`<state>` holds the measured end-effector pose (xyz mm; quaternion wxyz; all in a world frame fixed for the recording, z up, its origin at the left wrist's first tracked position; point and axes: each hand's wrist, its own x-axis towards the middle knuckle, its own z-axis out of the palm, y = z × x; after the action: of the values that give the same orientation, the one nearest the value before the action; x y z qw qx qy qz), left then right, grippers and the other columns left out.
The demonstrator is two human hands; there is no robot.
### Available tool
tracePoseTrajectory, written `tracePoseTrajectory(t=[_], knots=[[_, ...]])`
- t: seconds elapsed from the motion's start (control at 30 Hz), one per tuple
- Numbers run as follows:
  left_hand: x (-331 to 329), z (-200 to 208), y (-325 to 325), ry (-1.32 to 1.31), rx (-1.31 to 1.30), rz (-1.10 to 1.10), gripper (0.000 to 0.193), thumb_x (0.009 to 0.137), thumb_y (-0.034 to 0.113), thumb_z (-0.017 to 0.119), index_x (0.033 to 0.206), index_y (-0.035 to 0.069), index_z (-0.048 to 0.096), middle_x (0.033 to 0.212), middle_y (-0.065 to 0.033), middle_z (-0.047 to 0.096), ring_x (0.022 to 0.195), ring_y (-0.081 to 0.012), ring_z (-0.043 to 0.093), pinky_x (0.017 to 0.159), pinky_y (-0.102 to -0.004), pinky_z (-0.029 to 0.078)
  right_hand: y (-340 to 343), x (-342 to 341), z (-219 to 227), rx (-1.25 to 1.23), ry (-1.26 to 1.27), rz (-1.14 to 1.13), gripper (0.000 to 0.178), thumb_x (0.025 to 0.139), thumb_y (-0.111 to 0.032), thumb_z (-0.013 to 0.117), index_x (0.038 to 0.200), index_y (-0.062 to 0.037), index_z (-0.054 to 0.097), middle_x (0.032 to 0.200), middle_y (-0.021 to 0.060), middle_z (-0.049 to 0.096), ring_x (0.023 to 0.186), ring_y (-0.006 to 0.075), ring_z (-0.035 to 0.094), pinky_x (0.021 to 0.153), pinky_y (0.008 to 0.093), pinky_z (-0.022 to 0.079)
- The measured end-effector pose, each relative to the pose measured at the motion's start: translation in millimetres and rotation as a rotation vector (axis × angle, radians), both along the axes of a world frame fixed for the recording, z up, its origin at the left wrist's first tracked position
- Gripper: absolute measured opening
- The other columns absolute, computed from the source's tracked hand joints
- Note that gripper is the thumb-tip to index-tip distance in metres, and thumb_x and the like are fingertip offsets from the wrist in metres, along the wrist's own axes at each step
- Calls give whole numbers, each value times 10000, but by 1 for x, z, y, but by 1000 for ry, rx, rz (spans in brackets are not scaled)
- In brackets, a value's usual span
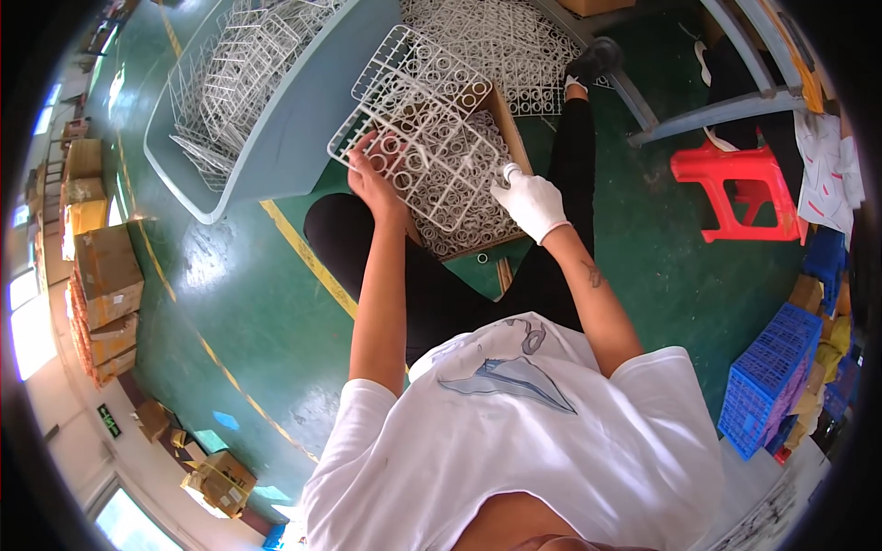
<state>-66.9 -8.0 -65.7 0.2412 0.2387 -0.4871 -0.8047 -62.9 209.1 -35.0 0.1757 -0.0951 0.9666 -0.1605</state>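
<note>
My left hand [371, 176], bare, is closed on a pale plastic moulding frame [443, 188], a grid with small rings along its bars. The frame is tilted over an open cardboard box [512, 129] between my legs. Loose pale rings [467, 241] fill the box. My right hand [532, 203], in a white glove, is at the frame's right edge with its fingers curled closed. What they grip, if anything, is hidden. A second grid piece [418, 66] shows just beyond the held frame; whether the two are joined, I cannot tell.
At the left, a grey-blue tub [296, 108] contains many bare grids [253, 78]. Stacked ring frames [501, 41] lie beyond the box. A metal stand [707, 115] and red stool [742, 184] are at the right, with a blue crate [770, 372] nearer. Cartons [108, 266] line the left wall.
</note>
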Motion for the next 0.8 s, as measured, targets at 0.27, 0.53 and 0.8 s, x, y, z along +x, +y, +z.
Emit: tracePoseTrajectory(t=[0.27, 0.53, 0.8], knots=[[20, 3, -24, -70, -151, -3, 473, 961, 387, 322, 1076, -34, 502, 928, -162, 638, 756, -253, 654, 662, -321, 542, 14, -6, -35, -217, -159, -145, 387, 849, -374, 509, 1081, -65, 531, 823, 156, 642, 794, 307, 623, 676, 387, 497], [40, -15, 1, -171, 184, -355, 504, 947, 427, 343, 1152, -11, 483, 998, -146, 630, 807, -225, 641, 717, -313, 524, 0, -12, -52, -1135, -587, -502, 333, 934, -322, 430, 927, -29, 589, 673, 45, 628, 543, 112, 578, 449, 240, 413], [56, -15, 32, -331, 287, -672, 341, 878, 200, 565, 1156, 6, 520, 1070, -94, 608, 960, -238, 612, 781, -341, 536, 13, -10, -65, -1208, -451, -775, 263, 936, -231, 441, 818, -40, 579, 534, 22, 524, 423, 90, 477, 415, 222, 398]])
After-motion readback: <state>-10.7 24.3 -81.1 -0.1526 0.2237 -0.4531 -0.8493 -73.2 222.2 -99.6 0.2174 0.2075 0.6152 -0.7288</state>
